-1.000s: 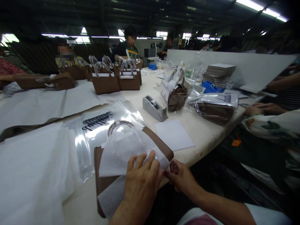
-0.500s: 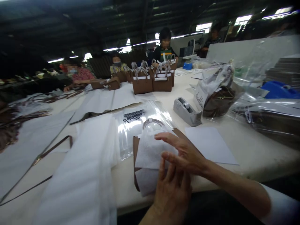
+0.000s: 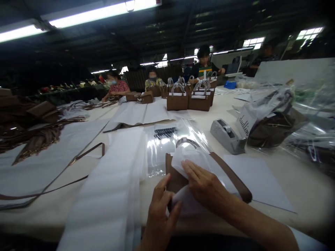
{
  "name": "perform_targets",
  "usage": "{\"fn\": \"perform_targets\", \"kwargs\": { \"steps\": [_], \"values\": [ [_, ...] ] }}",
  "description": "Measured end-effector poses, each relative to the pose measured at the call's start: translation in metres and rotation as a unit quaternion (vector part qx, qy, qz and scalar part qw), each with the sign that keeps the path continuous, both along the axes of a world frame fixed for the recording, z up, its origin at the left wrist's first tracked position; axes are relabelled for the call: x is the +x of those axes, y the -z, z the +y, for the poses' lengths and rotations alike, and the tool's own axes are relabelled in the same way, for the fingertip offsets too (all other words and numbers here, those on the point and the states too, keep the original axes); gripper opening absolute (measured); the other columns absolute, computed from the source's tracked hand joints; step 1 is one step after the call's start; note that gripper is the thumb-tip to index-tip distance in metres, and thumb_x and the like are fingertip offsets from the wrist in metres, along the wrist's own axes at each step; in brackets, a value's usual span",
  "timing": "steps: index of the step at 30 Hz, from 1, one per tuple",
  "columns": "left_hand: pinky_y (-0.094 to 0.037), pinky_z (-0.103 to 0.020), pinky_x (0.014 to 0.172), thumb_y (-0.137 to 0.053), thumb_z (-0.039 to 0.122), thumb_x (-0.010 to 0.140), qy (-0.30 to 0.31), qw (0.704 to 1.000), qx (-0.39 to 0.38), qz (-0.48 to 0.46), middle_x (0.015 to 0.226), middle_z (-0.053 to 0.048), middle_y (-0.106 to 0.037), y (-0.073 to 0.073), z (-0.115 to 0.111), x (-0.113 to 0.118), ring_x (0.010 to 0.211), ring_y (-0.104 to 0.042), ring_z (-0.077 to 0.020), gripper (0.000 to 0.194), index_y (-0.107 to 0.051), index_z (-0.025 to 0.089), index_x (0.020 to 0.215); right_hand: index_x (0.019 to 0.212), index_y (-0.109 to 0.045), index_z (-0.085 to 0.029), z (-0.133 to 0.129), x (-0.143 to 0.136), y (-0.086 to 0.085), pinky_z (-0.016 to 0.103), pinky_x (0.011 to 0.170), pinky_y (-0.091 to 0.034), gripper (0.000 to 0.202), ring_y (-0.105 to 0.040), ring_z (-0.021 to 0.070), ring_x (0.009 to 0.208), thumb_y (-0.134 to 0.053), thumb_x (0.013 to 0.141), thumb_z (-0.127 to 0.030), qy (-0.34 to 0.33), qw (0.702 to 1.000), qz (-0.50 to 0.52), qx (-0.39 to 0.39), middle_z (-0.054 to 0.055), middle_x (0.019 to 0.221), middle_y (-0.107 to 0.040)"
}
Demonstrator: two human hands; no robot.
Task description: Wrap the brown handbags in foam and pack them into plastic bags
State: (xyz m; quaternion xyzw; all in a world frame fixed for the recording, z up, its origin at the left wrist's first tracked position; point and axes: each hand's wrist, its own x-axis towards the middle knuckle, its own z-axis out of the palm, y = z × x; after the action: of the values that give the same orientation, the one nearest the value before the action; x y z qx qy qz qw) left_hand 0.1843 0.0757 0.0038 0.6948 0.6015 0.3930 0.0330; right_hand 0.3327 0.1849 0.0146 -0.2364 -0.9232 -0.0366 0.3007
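A brown handbag [image 3: 178, 177] lies on the table in front of me, its wrapped handles [image 3: 187, 140] pointing away. White tissue paper [image 3: 206, 164] covers much of its face, with a strip of brown showing between the folds. My right hand [image 3: 202, 183] rests flat on the paper, fingers stretched together. At the bag's lower left corner, my left hand [image 3: 161, 209] has the edge of the tissue paper between thumb and fingers. Clear plastic bags [image 3: 157, 150] with dark lettering lie just beyond the handbag.
A stack of white sheets [image 3: 104, 195] is at left, near brown straps [image 3: 87, 153]. A grey tape dispenser [image 3: 227, 136] and a white sheet [image 3: 259, 181] are at right, near a plastic-wrapped bag [image 3: 272, 129]. Finished-looking handbags [image 3: 177, 101] and co-workers [image 3: 205, 66] are farther back.
My left hand has moved left from beneath the right hand to the bag's lower left corner. More of the brown face shows. The view has shifted left and up.
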Motion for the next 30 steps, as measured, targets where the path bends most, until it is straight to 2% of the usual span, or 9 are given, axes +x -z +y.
{"fn": "perform_targets", "kwargs": {
  "steps": [3, 6, 9, 14, 19, 21, 24, 27, 30],
  "values": [
    [-0.044, -0.036, 0.093, -0.048, 0.013, 0.082, 0.089, 0.996, 0.009, -0.002, 0.111, -0.009, -0.057, -0.011, 0.01, -0.001, 0.111, -0.049, -0.0197, 0.008, -0.055, 0.017, 0.085, 0.122, -0.048, -0.002, 0.005, -0.003, -0.001, 0.043, 0.092, -0.046, 0.043, -0.046, 0.0299, 0.116, -0.042, 0.086, -0.025, 0.01, 1.0, -0.002, -0.013, 0.022, 0.123, -0.049],
    [-0.047, -0.031, 0.088, -0.051, 0.013, 0.082, 0.136, 0.99, 0.018, -0.025, 0.091, -0.005, -0.062, -0.014, 0.019, 0.001, 0.094, -0.056, -0.0153, 0.006, -0.055, 0.017, 0.082, 0.116, -0.054, -0.007, 0.012, 0.0, -0.009, 0.041, 0.093, -0.045, 0.035, -0.048, 0.027, 0.115, -0.039, 0.086, -0.018, -0.005, 0.998, 0.015, -0.054, 0.017, 0.121, -0.052],
    [-0.049, -0.029, 0.08, -0.054, 0.016, 0.08, 0.088, 0.994, -0.011, -0.068, 0.09, -0.005, -0.06, -0.01, 0.024, 0.006, 0.086, -0.056, -0.0145, 0.006, -0.054, 0.017, 0.074, 0.113, -0.056, -0.014, 0.014, 0.009, -0.018, 0.034, 0.091, -0.047, 0.032, -0.055, 0.0204, 0.107, -0.038, 0.087, -0.016, 0.011, 0.985, 0.087, -0.146, 0.01, 0.114, -0.059],
    [-0.044, -0.035, 0.089, -0.062, 0.015, 0.073, -0.008, 0.991, -0.072, -0.109, 0.13, -0.009, -0.042, -0.008, 0.029, 0.01, 0.098, -0.052, -0.017, 0.014, -0.051, 0.015, 0.064, 0.118, -0.053, -0.019, 0.0, 0.019, -0.01, 0.027, 0.093, -0.046, 0.033, -0.054, 0.0167, 0.108, -0.041, 0.088, -0.018, -0.037, 0.966, 0.108, -0.231, 0.004, 0.118, -0.057],
    [-0.038, -0.038, 0.097, -0.061, 0.022, 0.076, 0.03, 0.989, -0.083, -0.118, 0.117, -0.004, -0.055, -0.003, 0.035, 0.003, 0.116, -0.042, -0.0199, 0.005, -0.059, 0.019, 0.08, 0.116, -0.054, -0.02, 0.003, 0.029, -0.006, 0.028, 0.094, -0.044, 0.032, -0.053, 0.0163, 0.109, -0.042, 0.087, -0.018, -0.089, 0.968, 0.087, -0.218, 0.003, 0.118, -0.057],
    [-0.036, -0.04, 0.1, -0.057, 0.026, 0.079, 0.037, 0.988, -0.092, -0.121, 0.112, -0.004, -0.059, 0.001, 0.035, -0.001, 0.12, -0.039, -0.0207, 0.007, -0.058, 0.02, 0.081, 0.114, -0.055, -0.021, 0.015, 0.049, -0.013, 0.028, 0.092, -0.045, 0.03, -0.056, 0.016, 0.104, -0.043, 0.087, -0.022, 0.0, 0.97, 0.135, -0.202, 0.002, 0.113, -0.06],
    [-0.029, -0.046, 0.104, -0.051, 0.029, 0.082, 0.077, 0.982, -0.135, -0.111, 0.125, -0.005, -0.052, 0.005, 0.031, -0.012, 0.13, -0.026, -0.0232, 0.009, -0.055, 0.021, 0.085, 0.098, -0.062, -0.022, 0.032, 0.093, -0.019, 0.032, 0.09, -0.044, 0.023, -0.057, 0.0184, 0.1, -0.044, 0.086, -0.032, 0.197, 0.944, 0.182, -0.194, 0.003, 0.108, -0.061],
    [-0.022, -0.051, 0.106, -0.052, 0.03, 0.082, 0.172, 0.963, -0.193, -0.072, 0.137, -0.004, -0.038, 0.004, 0.028, -0.027, 0.135, -0.01, -0.0242, 0.02, -0.053, 0.023, 0.1, 0.079, -0.061, -0.021, 0.032, 0.128, -0.011, 0.034, 0.09, -0.042, 0.028, -0.053, 0.0214, 0.106, -0.043, 0.085, -0.041, 0.231, 0.928, 0.125, -0.266, 0.003, 0.116, -0.056],
    [-0.021, -0.052, 0.105, -0.054, 0.028, 0.08, 0.214, 0.956, -0.2, -0.023, 0.139, -0.003, -0.035, 0.001, 0.029, -0.037, 0.135, -0.01, -0.024, 0.025, -0.053, 0.026, 0.105, 0.08, -0.058, -0.021, 0.021, 0.132, 0.0, 0.032, 0.088, -0.042, 0.029, -0.049, 0.0223, 0.111, -0.045, 0.082, -0.047, 0.231, 0.898, 0.091, -0.363, 0.005, 0.12, -0.053]
  ]
}}
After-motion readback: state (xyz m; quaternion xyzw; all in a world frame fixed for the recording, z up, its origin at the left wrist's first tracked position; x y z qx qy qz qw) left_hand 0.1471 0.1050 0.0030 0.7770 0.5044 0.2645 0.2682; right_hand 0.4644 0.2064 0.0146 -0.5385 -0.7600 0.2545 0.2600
